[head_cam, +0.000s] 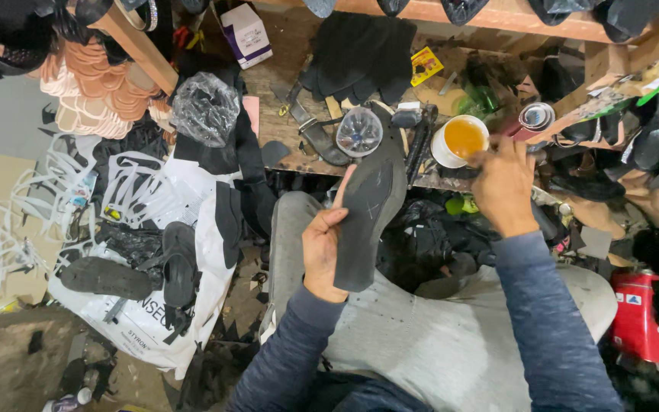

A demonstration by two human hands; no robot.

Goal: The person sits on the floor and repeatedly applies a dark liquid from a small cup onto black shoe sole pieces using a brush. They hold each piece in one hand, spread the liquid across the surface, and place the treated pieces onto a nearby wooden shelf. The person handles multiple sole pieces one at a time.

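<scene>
The left hand has a firm grip on a dark shoe sole, fingers wrapped round its edge, holding it tilted above the lap with the flat side up. The right hand reaches to a white tub of amber glue; its fingers are curled over something thin at the tub's rim, but that thing is too small and too hidden by the hand to make out, so I cannot tell what the grip closes on.

The sole's far end overlaps the edge of the wooden surface, which is crowded with black straps, a clear plastic bottle lying on its side and a crumpled clear bag. More soles along the top shelf are cut off by the frame. To the left, on the floor, a white sack carries black sandals, beside a stack of pale insoles.
</scene>
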